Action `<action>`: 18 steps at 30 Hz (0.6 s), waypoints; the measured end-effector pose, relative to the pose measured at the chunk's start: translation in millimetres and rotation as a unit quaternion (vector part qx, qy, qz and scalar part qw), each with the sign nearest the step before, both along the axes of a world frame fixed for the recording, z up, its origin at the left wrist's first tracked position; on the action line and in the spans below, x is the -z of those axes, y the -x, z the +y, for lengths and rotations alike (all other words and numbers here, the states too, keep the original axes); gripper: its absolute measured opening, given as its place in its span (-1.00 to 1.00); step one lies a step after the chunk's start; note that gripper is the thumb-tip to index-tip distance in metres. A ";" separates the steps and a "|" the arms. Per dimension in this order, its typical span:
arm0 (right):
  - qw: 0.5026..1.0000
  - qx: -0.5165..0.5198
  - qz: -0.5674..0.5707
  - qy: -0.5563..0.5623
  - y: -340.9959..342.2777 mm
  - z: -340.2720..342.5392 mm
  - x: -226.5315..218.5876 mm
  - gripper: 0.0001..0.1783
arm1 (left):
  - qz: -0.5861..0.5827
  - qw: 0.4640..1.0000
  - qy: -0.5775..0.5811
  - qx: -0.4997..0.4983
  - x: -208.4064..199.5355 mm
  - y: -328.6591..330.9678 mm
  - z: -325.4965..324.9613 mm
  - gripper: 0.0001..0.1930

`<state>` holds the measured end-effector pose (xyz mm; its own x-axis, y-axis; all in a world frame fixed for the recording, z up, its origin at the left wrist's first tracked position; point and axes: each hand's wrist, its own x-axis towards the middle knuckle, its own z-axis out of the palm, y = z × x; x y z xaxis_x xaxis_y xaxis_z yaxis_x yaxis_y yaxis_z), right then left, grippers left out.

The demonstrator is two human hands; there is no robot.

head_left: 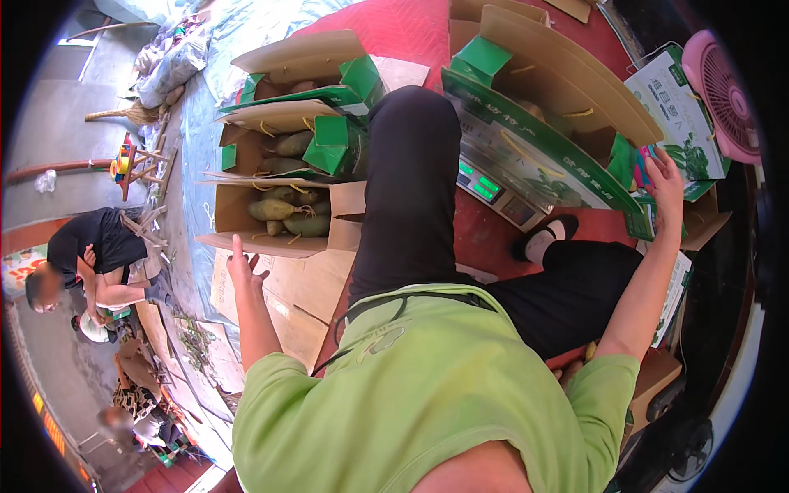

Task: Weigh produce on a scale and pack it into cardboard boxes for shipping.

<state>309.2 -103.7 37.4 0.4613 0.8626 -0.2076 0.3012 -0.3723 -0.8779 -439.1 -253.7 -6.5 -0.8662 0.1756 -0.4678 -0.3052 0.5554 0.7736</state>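
Observation:
My left hand is open, its fingers apart, at the near edge of an open cardboard box. Inside that box lie several thick greenish roots that look like radishes. On the right, my right hand closes on a small pink and blue thing whose kind I cannot make out. It is at the near end of a large green and white carton with raised flaps. This carton stands on a scale with lit green digits.
More open boxes stand beyond the left one. Flat cardboard lies under my left arm. A pink fan stands at the far right. At left are a broom, a seated person and other people.

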 end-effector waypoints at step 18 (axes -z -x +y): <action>0.998 -0.047 -0.003 0.035 0.1 11.6 8.1 -0.44 | -0.064 0.988 -0.015 0.140 11.3 68.7 -43.9 -0.59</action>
